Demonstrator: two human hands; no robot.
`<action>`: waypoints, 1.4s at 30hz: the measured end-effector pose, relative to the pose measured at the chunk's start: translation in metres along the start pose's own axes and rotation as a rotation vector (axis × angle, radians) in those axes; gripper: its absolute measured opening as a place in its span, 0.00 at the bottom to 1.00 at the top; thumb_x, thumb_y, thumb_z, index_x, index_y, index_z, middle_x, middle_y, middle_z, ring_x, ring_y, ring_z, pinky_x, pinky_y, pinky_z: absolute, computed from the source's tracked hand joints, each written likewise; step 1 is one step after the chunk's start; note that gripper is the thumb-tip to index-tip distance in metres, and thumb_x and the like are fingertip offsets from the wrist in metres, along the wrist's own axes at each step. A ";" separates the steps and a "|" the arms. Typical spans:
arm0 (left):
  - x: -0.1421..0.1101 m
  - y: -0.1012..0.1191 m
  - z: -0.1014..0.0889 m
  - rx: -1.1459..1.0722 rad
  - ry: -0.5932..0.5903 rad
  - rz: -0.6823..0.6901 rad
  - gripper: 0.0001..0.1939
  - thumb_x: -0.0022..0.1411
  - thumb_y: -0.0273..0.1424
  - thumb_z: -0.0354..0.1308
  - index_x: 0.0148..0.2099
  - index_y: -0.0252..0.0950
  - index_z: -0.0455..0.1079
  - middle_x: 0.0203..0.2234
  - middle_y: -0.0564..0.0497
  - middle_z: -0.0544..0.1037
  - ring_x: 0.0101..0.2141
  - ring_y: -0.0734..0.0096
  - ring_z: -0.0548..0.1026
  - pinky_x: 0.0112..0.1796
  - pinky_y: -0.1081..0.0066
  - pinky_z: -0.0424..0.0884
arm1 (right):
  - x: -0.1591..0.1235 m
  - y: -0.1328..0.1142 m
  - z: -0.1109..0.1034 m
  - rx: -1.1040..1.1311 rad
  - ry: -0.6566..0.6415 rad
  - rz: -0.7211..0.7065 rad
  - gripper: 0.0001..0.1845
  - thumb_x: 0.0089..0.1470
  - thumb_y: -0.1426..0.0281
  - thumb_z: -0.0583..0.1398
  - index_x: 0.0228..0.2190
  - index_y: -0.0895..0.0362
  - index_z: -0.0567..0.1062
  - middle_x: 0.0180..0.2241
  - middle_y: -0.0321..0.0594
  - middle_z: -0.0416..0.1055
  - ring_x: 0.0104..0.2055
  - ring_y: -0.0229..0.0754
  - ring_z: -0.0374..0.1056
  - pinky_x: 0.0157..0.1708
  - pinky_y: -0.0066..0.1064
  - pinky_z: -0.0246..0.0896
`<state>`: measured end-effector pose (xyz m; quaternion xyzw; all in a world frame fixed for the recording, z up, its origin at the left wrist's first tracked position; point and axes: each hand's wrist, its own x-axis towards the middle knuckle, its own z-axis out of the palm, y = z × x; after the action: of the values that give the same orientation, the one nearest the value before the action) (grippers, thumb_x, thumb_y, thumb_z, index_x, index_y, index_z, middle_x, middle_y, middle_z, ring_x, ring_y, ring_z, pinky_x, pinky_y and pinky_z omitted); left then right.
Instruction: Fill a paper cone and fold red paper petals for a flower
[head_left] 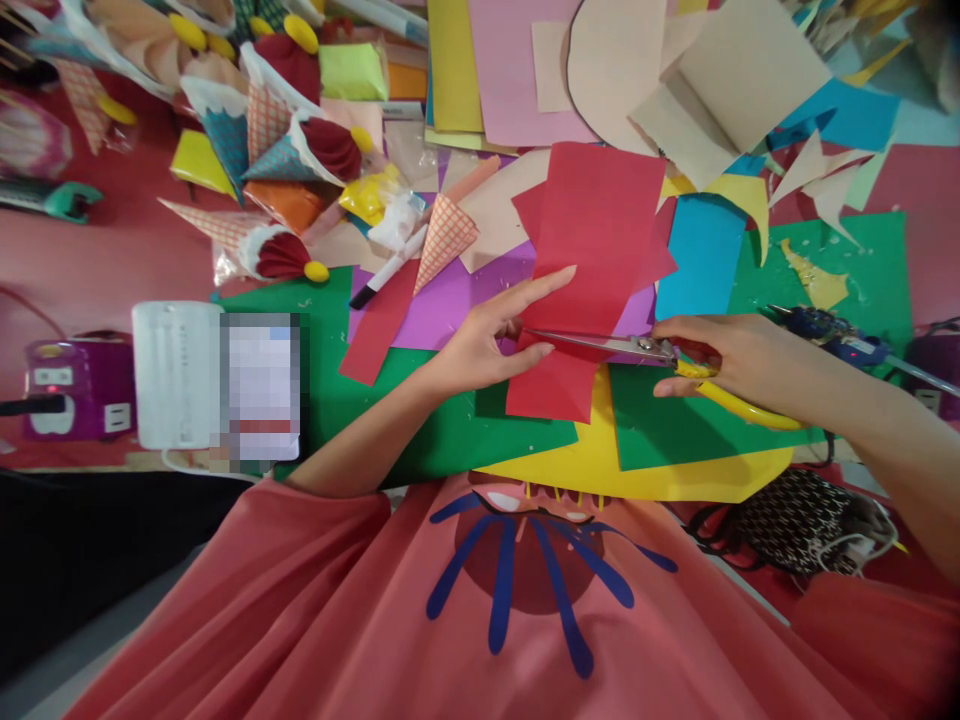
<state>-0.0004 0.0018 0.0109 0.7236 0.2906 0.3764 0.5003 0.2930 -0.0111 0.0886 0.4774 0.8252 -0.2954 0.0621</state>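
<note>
A sheet of red paper (600, 225) stands upright in the view, with a pair of scissors (634, 347) lying across its lower part. My right hand (720, 355) is closed around the yellow scissor handles, and the blades point left. At the paper's left edge is my left hand (502, 335), its thumb and forefinger on either side of the blade tips and gripping the sheet. Beneath the red sheet are purple paper (442, 310) and green sheets (412, 440). A narrow red strip (379, 335) lies left of my left hand.
Paper cones (446, 240) and a marker (390, 268) lie at the back left. Pale paper pieces (720, 90) pile up at the back right. A phone (262, 385) and a white box (176, 375) sit left. A glue gun (832, 335) is at the right.
</note>
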 end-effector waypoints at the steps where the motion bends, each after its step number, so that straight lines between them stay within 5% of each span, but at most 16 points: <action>1: 0.000 0.000 0.000 0.005 0.000 0.002 0.30 0.63 0.42 0.59 0.65 0.56 0.56 0.64 0.53 0.64 0.46 0.62 0.77 0.36 0.63 0.80 | 0.000 0.000 0.000 0.011 -0.007 -0.004 0.36 0.48 0.38 0.55 0.45 0.53 0.74 0.28 0.39 0.73 0.28 0.43 0.69 0.25 0.30 0.56; 13: 0.001 0.003 -0.001 0.081 0.007 0.006 0.31 0.61 0.38 0.60 0.65 0.53 0.58 0.63 0.52 0.66 0.48 0.62 0.76 0.30 0.71 0.78 | -0.001 0.000 -0.003 0.014 -0.048 0.011 0.37 0.49 0.38 0.54 0.47 0.53 0.74 0.27 0.41 0.73 0.28 0.46 0.70 0.25 0.32 0.57; 26: 0.002 0.002 -0.001 0.095 -0.004 0.009 0.31 0.62 0.42 0.60 0.65 0.54 0.57 0.62 0.52 0.67 0.39 0.67 0.78 0.32 0.67 0.79 | 0.001 0.002 0.000 0.020 -0.031 0.021 0.38 0.47 0.36 0.54 0.46 0.50 0.74 0.26 0.39 0.72 0.27 0.44 0.68 0.25 0.32 0.56; 36: 0.002 0.006 -0.001 0.076 0.013 -0.061 0.31 0.58 0.43 0.63 0.62 0.53 0.62 0.61 0.51 0.68 0.42 0.63 0.77 0.31 0.67 0.78 | 0.004 -0.002 -0.003 0.005 -0.051 0.045 0.40 0.46 0.35 0.53 0.47 0.52 0.74 0.24 0.38 0.72 0.24 0.42 0.66 0.24 0.29 0.55; 42: 0.004 -0.005 -0.006 0.125 0.155 -0.156 0.33 0.58 0.31 0.61 0.65 0.49 0.59 0.64 0.47 0.63 0.23 0.88 0.70 0.21 0.81 0.66 | 0.008 -0.003 -0.004 -0.103 0.075 0.190 0.31 0.52 0.43 0.57 0.45 0.54 0.73 0.22 0.38 0.69 0.24 0.42 0.65 0.23 0.30 0.54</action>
<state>-0.0035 0.0096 0.0083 0.6973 0.4067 0.3725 0.4579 0.2876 -0.0039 0.0904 0.5605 0.7920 -0.2273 0.0833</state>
